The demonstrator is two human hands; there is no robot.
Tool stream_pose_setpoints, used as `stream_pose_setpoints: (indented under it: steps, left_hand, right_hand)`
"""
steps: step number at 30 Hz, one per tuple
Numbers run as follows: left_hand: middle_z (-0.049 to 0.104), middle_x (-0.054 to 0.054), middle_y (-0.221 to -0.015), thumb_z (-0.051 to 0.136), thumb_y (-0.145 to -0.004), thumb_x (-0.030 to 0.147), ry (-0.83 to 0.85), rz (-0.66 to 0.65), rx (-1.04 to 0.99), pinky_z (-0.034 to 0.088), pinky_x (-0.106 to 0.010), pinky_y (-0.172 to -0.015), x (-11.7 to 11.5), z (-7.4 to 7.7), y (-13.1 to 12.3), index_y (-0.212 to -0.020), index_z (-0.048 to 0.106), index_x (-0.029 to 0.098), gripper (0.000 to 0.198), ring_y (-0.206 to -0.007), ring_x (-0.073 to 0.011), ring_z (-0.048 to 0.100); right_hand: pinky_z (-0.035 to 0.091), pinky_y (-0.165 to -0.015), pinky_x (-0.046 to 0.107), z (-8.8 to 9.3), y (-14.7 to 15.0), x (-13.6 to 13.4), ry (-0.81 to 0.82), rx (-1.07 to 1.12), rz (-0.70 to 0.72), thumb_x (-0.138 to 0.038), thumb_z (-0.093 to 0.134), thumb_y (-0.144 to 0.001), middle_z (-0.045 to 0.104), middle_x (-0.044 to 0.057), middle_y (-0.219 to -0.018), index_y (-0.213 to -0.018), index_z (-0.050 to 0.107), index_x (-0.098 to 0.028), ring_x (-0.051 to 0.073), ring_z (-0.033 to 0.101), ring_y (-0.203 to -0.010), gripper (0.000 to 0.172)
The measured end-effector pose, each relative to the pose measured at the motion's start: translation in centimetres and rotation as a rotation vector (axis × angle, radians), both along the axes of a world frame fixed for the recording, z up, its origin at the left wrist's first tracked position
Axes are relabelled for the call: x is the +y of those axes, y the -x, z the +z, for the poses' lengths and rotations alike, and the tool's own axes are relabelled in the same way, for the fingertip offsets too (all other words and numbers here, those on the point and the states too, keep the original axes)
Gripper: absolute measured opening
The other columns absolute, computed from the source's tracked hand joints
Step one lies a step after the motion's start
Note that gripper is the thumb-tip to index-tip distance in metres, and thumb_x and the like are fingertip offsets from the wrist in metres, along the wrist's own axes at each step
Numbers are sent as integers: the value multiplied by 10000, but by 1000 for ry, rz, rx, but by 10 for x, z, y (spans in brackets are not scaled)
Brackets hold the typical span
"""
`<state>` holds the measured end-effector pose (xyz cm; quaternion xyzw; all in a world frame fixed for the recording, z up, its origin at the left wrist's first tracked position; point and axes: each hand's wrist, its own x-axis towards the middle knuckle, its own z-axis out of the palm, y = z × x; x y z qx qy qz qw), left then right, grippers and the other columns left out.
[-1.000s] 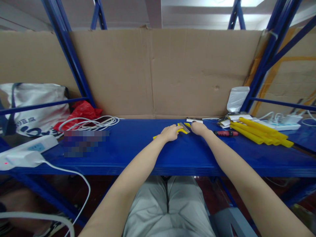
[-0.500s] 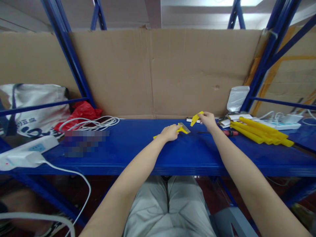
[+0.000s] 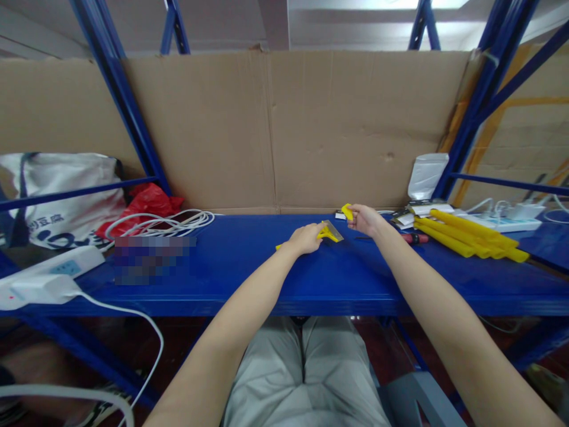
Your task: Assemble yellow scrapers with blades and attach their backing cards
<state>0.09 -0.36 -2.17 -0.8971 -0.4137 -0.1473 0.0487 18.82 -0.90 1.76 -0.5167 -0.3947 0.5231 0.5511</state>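
Note:
On the blue shelf [image 3: 267,273], my left hand [image 3: 306,238] is closed on a yellow scraper [image 3: 328,232], whose metal blade points to the right and whose handle end sticks out to the left of the hand. My right hand [image 3: 364,219] hovers just above the shelf to the right of it, fingers pinched round a small yellow piece [image 3: 347,212]. Close to my right wrist lies a red-handled screwdriver [image 3: 411,238].
Several yellow tubes [image 3: 466,236] lie at the right beside small packets [image 3: 411,214] and a white pouch [image 3: 427,175]. White cables [image 3: 164,222], a red bag [image 3: 146,204] and a white tote [image 3: 66,196] sit at the left. A power strip [image 3: 40,276] rests at the near left. Cardboard [image 3: 284,130] backs the shelf.
My right hand lifted the small yellow piece off the scraper, raised it, then lowered and turned it slightly closer. My left hand stayed on the scraper.

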Motion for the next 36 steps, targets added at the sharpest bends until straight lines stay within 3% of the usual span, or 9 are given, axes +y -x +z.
stream_pose_setpoints:
  steps: [6, 14, 22, 28, 36]
  left_hand:
    - [574, -81, -1270, 520, -848, 221, 1, 2, -8, 442, -327, -935, 3, -1, 0, -1347, 413, 224, 510, -1164, -216, 535]
    - [588, -93, -1237, 553, -830, 241, 13, 23, -8, 460, -320, -903, 2, 0, -2, -1234, 459, 196, 418, -1119, -223, 569]
    - [612, -112, -1186, 550, -833, 256, 36, 33, -25, 477, -337, -846, 0, 2, -2, -1194, 431, 184, 387, -1067, -247, 598]
    - [618, -108, -1173, 550, -832, 244, 46, 33, -32, 473, -331, -838, -1, 3, -2, -1162, 420, 197, 358, -1069, -242, 599]
    - [610, -76, -1193, 539, -829, 230, 15, -13, -40, 467, -317, -863, -1, 3, -1, -1180, 435, 224, 367, -1074, -222, 593]
  right_hand:
    - [375, -536, 215, -2, 3, -1, -30, -268, 49, -150, 551, -818, 540, -21, -568, -710, 538, -153, 79, 458, -501, 109]
    - [272, -403, 180, -8, 13, -3, -11, -567, 31, -231, 695, -727, 463, -41, -445, -606, 555, -135, 51, 378, -413, 208]
    - [184, -351, 175, -12, 18, -2, -58, -594, 14, -242, 723, -681, 366, -68, -389, -521, 465, -150, 24, 281, -364, 317]
    - [182, -340, 175, -13, 22, -2, -78, -616, -4, -196, 677, -705, 397, -58, -413, -526, 468, -150, 22, 284, -361, 279]
    - [166, -356, 184, -13, 25, -3, -50, -650, -8, -158, 588, -763, 315, -85, -357, -540, 450, -167, 29, 248, -341, 262]
